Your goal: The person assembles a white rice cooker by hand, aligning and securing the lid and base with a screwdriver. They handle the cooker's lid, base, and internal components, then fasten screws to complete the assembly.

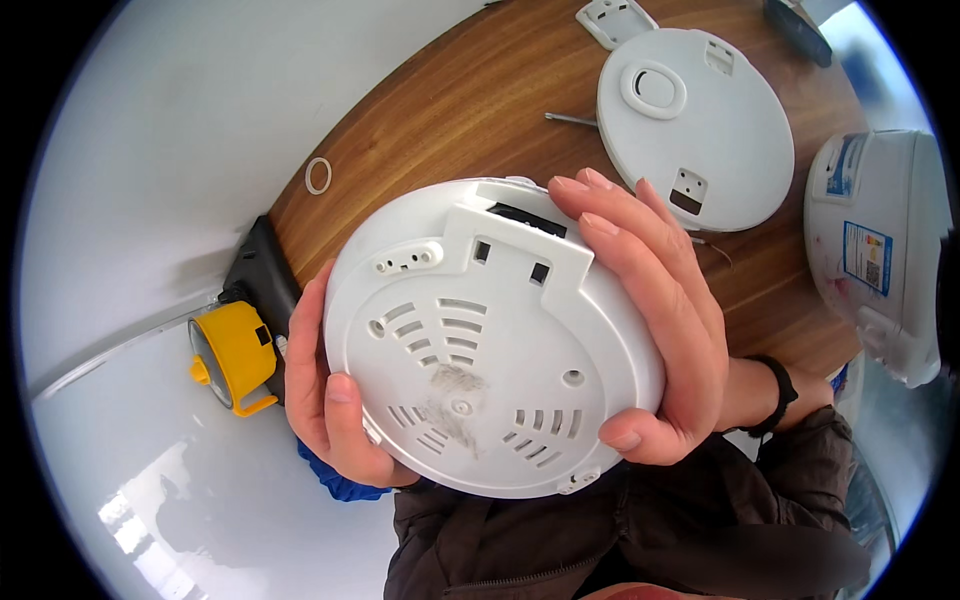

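Between my two hands is a white round appliance base (500, 375), possibly of a rice cooker, its underside turned up towards me. Groups of vent slots, small screw holes and a grey smudge around the centre mark this face. A dark opening (527, 219) shows at its far edge. My left hand (335, 420) grips the left rim, thumb on the underside. On the opposite side my right hand (655, 310) wraps the rim, fingers spread over the far edge and thumb near the lower right. Whatever lies behind the base is hidden.
On the wooden table (450, 110) lie a white round lid-like part (700, 130), a small white bracket (616, 22), a metal rod (570, 119) and a white ring (318, 176). A white rice cooker (865, 230) stands at the right. A yellow pot (235, 345) is at left.
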Available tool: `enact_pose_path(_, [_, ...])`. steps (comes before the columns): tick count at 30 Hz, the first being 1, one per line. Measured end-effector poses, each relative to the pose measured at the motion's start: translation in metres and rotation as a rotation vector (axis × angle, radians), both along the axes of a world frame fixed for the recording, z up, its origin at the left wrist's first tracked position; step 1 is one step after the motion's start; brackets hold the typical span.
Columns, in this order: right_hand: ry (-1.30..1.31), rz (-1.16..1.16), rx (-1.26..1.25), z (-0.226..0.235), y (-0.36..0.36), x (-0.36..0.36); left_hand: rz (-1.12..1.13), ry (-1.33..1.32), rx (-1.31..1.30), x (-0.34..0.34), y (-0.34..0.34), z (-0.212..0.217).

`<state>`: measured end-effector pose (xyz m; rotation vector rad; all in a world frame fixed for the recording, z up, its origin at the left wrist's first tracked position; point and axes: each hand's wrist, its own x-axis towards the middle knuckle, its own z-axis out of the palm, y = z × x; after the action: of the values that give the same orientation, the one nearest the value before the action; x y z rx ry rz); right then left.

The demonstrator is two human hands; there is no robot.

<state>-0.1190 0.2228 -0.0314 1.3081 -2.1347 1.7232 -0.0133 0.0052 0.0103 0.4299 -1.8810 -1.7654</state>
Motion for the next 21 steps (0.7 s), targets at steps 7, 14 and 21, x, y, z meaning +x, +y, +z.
enact_pose_path(7, [-0.015, 0.009, 0.027, 0.0055, -0.0001, 0.0018, -0.006, -0.012, -0.002, 0.0040, 0.0017, 0.0029])
enact_pose_path(14, [-0.084, 0.014, 0.003, 0.0059, 0.0010, 0.0072, -0.012, -0.012, -0.002, 0.0054, 0.0047, 0.0025])
enact_pose_path(21, [-0.133, 0.045, -0.102, -0.0028, -0.0033, 0.0071, -0.015, -0.019, -0.003, 0.0050, 0.0039, 0.0011])
